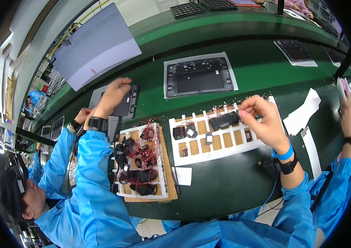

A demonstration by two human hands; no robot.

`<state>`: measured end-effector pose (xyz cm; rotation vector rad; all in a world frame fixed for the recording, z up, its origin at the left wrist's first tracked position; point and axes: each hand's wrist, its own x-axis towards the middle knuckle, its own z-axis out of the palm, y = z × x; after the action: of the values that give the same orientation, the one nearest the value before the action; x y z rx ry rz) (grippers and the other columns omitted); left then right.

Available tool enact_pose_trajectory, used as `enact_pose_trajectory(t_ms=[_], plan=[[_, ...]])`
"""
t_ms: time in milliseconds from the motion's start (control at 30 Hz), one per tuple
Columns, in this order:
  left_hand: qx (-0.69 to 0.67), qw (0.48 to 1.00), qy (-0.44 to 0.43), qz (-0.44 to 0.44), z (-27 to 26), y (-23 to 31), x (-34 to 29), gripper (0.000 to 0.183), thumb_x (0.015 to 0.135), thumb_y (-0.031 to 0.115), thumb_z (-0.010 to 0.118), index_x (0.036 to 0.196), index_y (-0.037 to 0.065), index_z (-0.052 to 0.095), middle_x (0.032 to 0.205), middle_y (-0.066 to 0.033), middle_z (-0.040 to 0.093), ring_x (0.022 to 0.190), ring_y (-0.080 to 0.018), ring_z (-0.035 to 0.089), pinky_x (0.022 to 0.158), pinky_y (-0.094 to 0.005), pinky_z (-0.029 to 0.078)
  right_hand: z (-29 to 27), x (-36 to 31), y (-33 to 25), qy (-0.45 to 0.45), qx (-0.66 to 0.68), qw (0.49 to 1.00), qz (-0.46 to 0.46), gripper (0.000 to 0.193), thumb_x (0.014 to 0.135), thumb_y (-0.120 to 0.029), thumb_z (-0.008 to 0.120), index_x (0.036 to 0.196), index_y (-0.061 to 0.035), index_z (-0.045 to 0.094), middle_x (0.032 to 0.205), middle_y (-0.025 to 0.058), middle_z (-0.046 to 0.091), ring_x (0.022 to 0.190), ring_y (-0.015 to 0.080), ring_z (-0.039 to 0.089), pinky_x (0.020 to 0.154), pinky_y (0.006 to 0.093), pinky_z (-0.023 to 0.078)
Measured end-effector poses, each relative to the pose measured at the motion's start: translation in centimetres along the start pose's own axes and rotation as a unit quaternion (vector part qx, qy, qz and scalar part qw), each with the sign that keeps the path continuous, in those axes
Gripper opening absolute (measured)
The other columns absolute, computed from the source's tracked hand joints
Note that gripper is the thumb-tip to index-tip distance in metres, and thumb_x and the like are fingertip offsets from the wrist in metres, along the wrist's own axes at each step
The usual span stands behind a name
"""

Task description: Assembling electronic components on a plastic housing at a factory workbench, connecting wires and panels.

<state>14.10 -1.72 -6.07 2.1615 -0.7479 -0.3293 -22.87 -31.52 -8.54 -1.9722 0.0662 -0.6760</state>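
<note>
My left hand (pixel 114 98) is raised over a dark laptop shell (pixel 126 103) at the left, its fingers curled together; whatever they pinch cannot be made out. My right hand (pixel 264 120) reaches over a white foam tray (pixel 208 156) with brown-bottomed compartments. Its thumb and forefinger close at the right end of a tight row of small black parts (pixel 224 120); what lies between them is hidden. Thin red wires run along the tray's far side. A second foam tray (pixel 165 182), at the left, holds several clumps of black parts (pixel 141 176) with tangled red wires.
A black laptop shell (pixel 200 76) lies on a white sheet ahead. Loose white paper (pixel 303 113) and strips lie at the right; a small white sheet (pixel 183 176) is between the trays. A large grey panel (pixel 97 49) stands far left. Co-workers' hands (pixel 83 115) are close at both sides.
</note>
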Motion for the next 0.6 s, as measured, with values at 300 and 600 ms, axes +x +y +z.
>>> enact_pose_trajectory(t_ms=[300, 600], plan=[[0.19, 0.948, -0.13, 0.219, 11.1, 10.3, -11.4, 0.029, 0.087, 0.011, 0.069, 0.114, 0.0, 0.064, 0.104, -0.0175, 0.068, 0.089, -0.028, 0.07, 0.082, -0.0393, 0.055, 10.4, -0.7, -0.4, -0.125, -0.326, 0.933, -0.085, 0.029, 0.087, -0.02, 0.073, 0.107, -0.0047, 0.059, 0.092, 0.0159, 0.068, 0.086, 0.0352, 0.069, 0.069, 0.0445, 0.057], [0.197, 0.937, 0.019, 0.287, 13.0, 10.3, -13.8, 0.032, 0.084, 0.012, 0.072, 0.113, 0.003, 0.066, 0.121, -0.018, 0.056, 0.112, -0.0374, 0.058, 0.097, -0.043, 0.048, 10.6, -0.2, -0.6, -0.063, -0.119, 0.989, -0.064, 0.022, 0.088, -0.011, 0.07, 0.109, -0.0026, 0.069, 0.095, 0.0152, 0.067, 0.085, 0.035, 0.067, 0.075, 0.042, 0.055]])
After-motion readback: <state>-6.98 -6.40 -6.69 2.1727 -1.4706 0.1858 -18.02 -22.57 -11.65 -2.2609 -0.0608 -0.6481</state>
